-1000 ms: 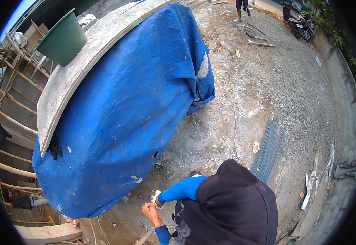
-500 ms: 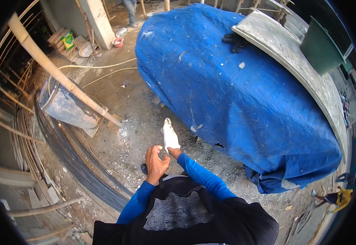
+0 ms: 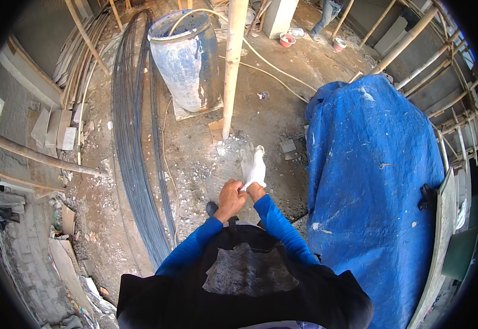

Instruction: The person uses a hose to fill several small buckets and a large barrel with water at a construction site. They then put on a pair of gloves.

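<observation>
My right hand [image 3: 256, 167] wears a white glove [image 3: 255, 174], and its wrist shows bare between the cuff and the blue sleeve. The gloved fingers point away from me, looking stretched out; a paler, blurred part of the glove lies along their left side. My bare left hand [image 3: 231, 198] is closed at the glove's cuff, its thumb and fingers pinching the edge by the right wrist. Both hands are close together in front of my body, above the gritty floor.
A blue tarp [image 3: 370, 164] covers a large heap at right, beside a board [image 3: 439, 247]. Ahead stand a bamboo pole [image 3: 232, 71] and a blue drum [image 3: 187, 66] with a hose. Bundled steel rods [image 3: 135, 164] run along the left. A person's legs [image 3: 325, 19] show far off.
My view has turned left, so the tarp now sits further right and the drum ahead. My left hand, apart from the glove before, has closed on its cuff.
</observation>
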Available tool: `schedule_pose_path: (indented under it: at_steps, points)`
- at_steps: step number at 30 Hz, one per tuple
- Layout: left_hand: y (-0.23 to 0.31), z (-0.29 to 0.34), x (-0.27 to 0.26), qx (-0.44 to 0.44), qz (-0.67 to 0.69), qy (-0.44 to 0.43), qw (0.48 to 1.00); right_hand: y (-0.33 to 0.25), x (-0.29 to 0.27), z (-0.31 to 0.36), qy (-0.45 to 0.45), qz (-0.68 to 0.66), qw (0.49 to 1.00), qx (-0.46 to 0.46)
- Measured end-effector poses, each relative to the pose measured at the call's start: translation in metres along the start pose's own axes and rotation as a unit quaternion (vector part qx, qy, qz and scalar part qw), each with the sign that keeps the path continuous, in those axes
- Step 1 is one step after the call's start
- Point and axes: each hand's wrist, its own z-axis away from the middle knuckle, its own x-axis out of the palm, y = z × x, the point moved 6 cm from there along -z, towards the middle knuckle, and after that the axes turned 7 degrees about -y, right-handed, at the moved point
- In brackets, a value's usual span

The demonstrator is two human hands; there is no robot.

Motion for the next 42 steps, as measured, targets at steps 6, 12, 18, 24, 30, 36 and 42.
schedule_pose_path:
  at_steps: [6,12,18,24,30,36,42]
  points:
    - [-0.004,-0.045,-0.063,0.046,-0.056,0.099,0.992,0.024,0.070,-0.057,-0.007,-0.093,0.993,0.065]
    - [-0.015,-0.084,-0.084,0.003,-0.038,0.144,0.989,0.064,0.111,-0.123,-0.207,-0.151,0.947,0.195]
    - [-0.025,-0.158,-0.127,-0.024,-0.062,0.236,0.969,0.076,0.203,-0.191,-0.230,-0.147,0.915,0.299]
    - [-0.010,-0.208,-0.177,-0.048,-0.075,0.327,0.941,0.062,0.298,-0.229,-0.419,-0.191,0.810,0.364]
    - [-0.025,-0.244,-0.220,-0.089,-0.050,0.332,0.938,0.073,0.319,-0.291,-0.424,0.312,0.847,0.073]
    - [-0.048,-0.293,-0.307,-0.031,-0.152,0.391,0.907,0.131,0.350,-0.347,-0.459,0.434,0.773,0.059]
    - [-0.121,-0.344,-0.389,0.000,-0.272,0.187,0.944,0.184,0.389,-0.404,-0.396,0.409,0.818,0.088]
